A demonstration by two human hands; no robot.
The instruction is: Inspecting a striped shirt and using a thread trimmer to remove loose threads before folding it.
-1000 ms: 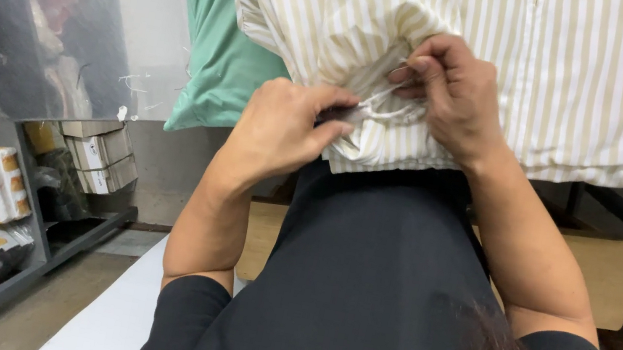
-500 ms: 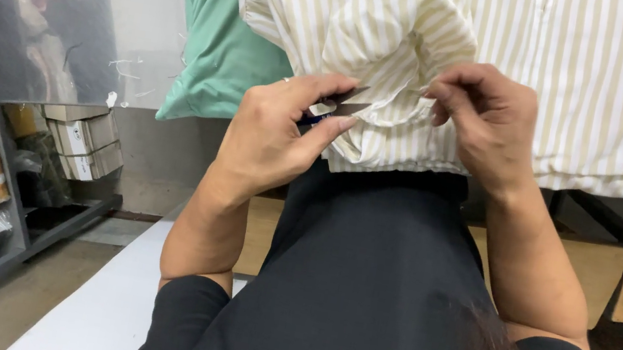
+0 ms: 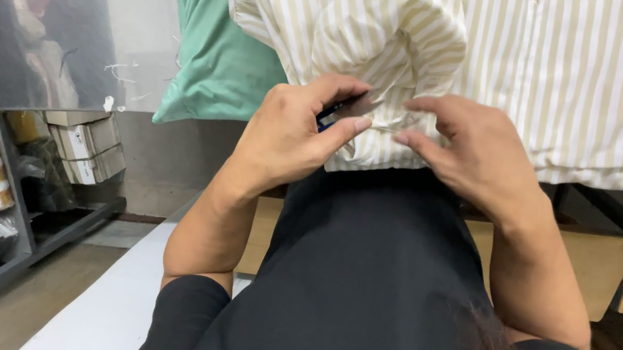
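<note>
Left hand [image 3: 289, 133] pinched a small blue-handled tool [image 3: 337, 111], blade against the striped shirt [image 3: 585, 78]. Right hand [image 3: 473, 156] pinched the shirt's bunched edge just beside it. Shirt lay on the bench; green fabric [image 3: 213, 55] behind-left.
</note>
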